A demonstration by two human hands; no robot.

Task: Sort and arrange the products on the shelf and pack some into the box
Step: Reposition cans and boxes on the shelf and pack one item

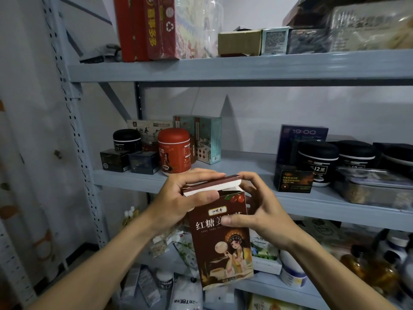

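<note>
I hold a tall brown product box (223, 247), printed with a costumed figure and Chinese lettering, upright in front of the grey metal shelf (223, 175). Its top lid flap (212, 184) stands partly raised. My left hand (178, 202) pinches that flap, fingers on top and thumb under its front edge. My right hand (263, 209) grips the box's upper right side, thumb pressed on the front face.
On the middle shelf stand a red canister (174, 151), a black jar (126, 139), small dark boxes (128, 161) and teal boxes (207, 139) at left; black jars (317, 159) and a dark box (293, 181) at right. Red boxes (145, 27) fill the top shelf. Bottles and packets crowd the lower shelf (290, 287).
</note>
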